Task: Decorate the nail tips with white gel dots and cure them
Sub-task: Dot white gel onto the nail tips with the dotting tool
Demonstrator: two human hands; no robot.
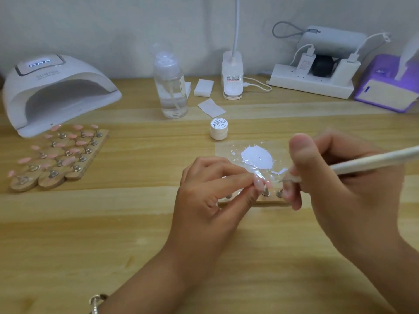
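Pinching nail tip (258, 183): left hand (208, 196) | right hand (340, 189) grips pen (374, 160) | wooden table (113, 234), white wall (113, 30)

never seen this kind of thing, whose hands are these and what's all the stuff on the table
No machine here: this is one picture from a camera worn on a person's head, looking down at their own hands. The left hand pinches a pale nail tip mounted on a small wooden block. The right hand holds a thin white tool, its point close to that tip. Behind them lie a puddle of white gel and a small closed jar. On the table, at the left, sit a white curing lamp and a board of pink nail tips; a clear pump bottle stands further back.
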